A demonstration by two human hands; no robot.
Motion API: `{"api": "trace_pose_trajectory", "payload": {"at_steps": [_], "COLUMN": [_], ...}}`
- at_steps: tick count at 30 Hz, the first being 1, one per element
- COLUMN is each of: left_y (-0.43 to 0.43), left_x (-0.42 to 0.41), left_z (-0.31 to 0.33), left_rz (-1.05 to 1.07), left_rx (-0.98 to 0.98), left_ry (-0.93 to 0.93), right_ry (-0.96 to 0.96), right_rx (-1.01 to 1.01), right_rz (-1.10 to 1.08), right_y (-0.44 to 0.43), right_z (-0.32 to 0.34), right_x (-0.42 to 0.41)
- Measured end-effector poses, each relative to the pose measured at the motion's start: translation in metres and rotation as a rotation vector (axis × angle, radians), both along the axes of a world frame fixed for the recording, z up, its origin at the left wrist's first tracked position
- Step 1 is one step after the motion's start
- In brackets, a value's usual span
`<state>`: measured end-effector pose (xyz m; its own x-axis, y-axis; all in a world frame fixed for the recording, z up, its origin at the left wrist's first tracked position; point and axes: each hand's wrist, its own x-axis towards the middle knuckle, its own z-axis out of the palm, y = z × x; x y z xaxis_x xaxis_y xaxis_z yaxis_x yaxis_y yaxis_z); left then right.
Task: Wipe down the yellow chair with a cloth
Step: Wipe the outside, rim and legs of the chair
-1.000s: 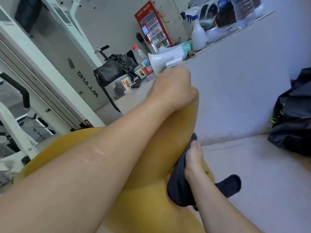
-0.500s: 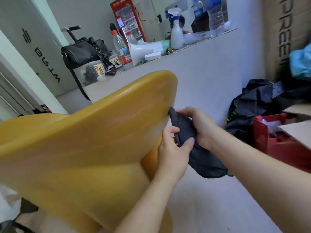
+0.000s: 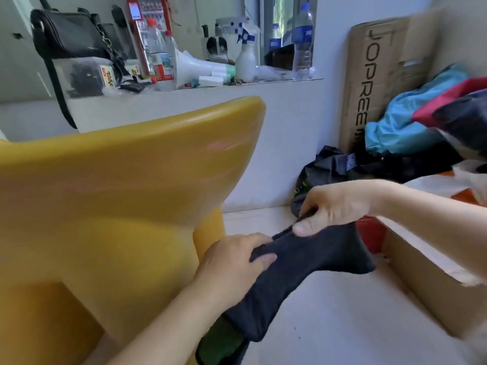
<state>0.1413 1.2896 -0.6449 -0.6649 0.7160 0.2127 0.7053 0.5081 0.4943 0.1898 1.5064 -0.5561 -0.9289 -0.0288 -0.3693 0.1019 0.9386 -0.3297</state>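
Note:
The yellow chair [image 3: 126, 185] fills the left half of the view, its smooth curved back facing me. A dark grey cloth [image 3: 297, 270] is stretched in the air just to the right of the chair, clear of its surface. My left hand [image 3: 234, 262] grips the cloth's near left edge, close to the chair's right side. My right hand [image 3: 334, 206] pinches the cloth's upper edge between thumb and fingers. The cloth's lower end hangs down toward the floor.
A white ledge [image 3: 263, 106] behind the chair carries a black handbag [image 3: 68, 35], bottles, a spray bottle [image 3: 246, 59] and a megaphone. A tall cardboard box [image 3: 374, 75], a pile of clothes [image 3: 411, 122] and a black bag [image 3: 326, 167] crowd the right side.
Both hands have drawn the cloth away from the chair's edge and spread it out between them. The view has swung to the right and down.

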Motion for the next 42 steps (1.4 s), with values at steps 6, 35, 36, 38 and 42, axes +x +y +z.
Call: {"api": "trace_pose_trajectory", "payload": {"at_steps": [6, 35, 36, 38, 42], "left_y": [-0.037, 0.068, 0.071, 0.075, 0.073], "left_x": [-0.011, -0.015, -0.013, -0.009, -0.012], "left_z": [-0.009, 0.034, 0.034, 0.029, 0.01], "left_rz": [0.035, 0.002, -0.007, 0.052, 0.265], "left_rx": [-0.161, 0.771, 0.721, 0.566, -0.242], "left_ry": [0.145, -1.03, -1.01, -0.868, 0.079], "right_ry": [-0.17, 0.12, 0.157, 0.259, 0.35], "right_rx": [-0.039, -1.018, -0.995, -0.915, -1.077], "right_rz": [-0.075, -0.123, -0.148, -0.242, -0.426], "right_y": [-0.045, 0.018, 0.02, 0.027, 0.03], "right_z": [0.018, -0.137, -0.14, -0.143, -0.146], "right_x": [0.002, -0.003, -0.005, -0.008, -0.019]}}
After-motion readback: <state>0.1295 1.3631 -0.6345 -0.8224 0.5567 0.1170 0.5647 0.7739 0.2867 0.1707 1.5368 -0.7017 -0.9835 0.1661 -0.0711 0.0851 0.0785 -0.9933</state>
